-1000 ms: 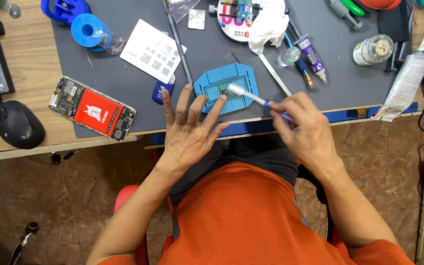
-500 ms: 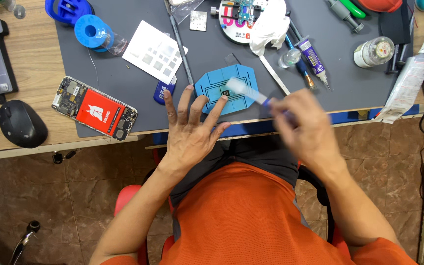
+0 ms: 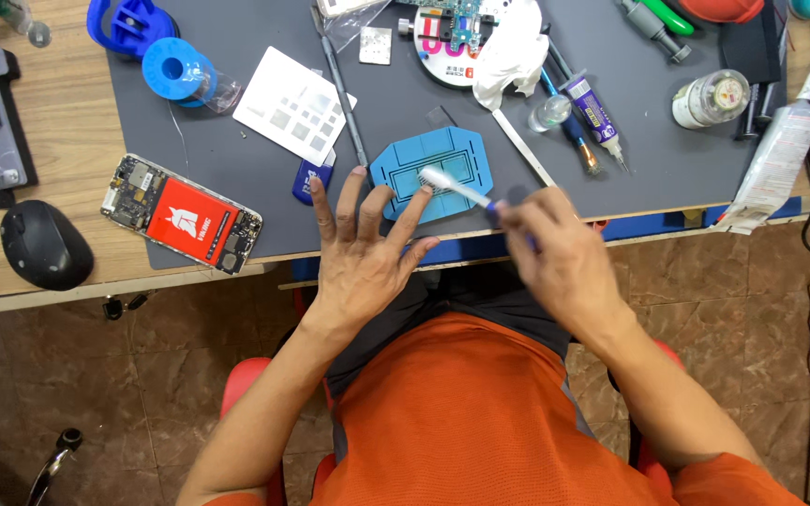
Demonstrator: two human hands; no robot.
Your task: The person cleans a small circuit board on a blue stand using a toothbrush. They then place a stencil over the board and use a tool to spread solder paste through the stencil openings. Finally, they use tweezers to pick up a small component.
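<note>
Two hands: both over the near edge of the grey mat point(image 3: 236, 122) on the surface.
Left hand point(image 3: 363, 258): fingers spread wide, holding nothing; fingertips rest on the near edge of the blue plate point(image 3: 430, 173).
Right hand point(image 3: 560, 258): grip closed round a toothbrush point(image 3: 457, 187); its white head lies on the blue plate, just left of the grip.
Blue plate: flat, eight-sided, between both hands.
Opened phone point(image 3: 183, 214): red rectangular label, well left of the left hand.
White packet point(image 3: 771, 169): long, crinkled, well right of the right hand.
Round jar point(image 3: 710, 98): white lid label, beyond the right hand.
Syringe tube point(image 3: 588, 117): purple label, beyond the toothbrush.
</note>
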